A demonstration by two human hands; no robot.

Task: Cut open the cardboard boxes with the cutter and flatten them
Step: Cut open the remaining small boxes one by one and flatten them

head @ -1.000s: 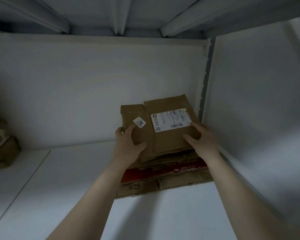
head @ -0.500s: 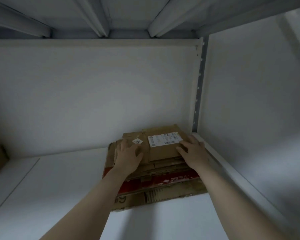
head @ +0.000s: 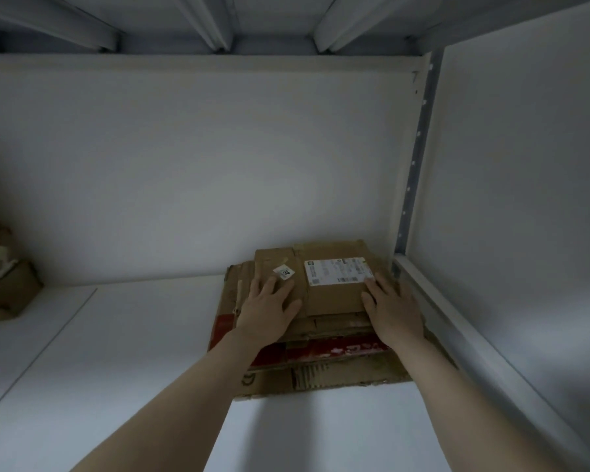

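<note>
Two bare hands press flat on a stack (head: 321,352) of flattened cardboard boxes lying in the far right corner of a white shelf (head: 116,352). The left hand (head: 269,308) lies palm down, fingers spread, on the left part of the top box (head: 331,294), just below a small white sticker (head: 284,273). The right hand (head: 390,308) lies palm down on the same box's right part, its fingertips touching the lower right corner of a white shipping label (head: 338,271). Neither grip is clenched around anything; both are released and resting open on the cardboard. Below the top box, further flattened sheets jut out toward the shelf's near edge, among them a red printed one (head: 338,349) and a plain brown bottom sheet (head: 338,376) with torn corrugation. The stack sits close against the back wall and beside the grey perforated upright (head: 416,155) at the shelf's right edge. Well apart, at the shelf's far left edge, more brown boxes (head: 4,287) stand piled, only partly in view. Metal ribs (head: 212,25) of the shelf above run overhead.
</note>
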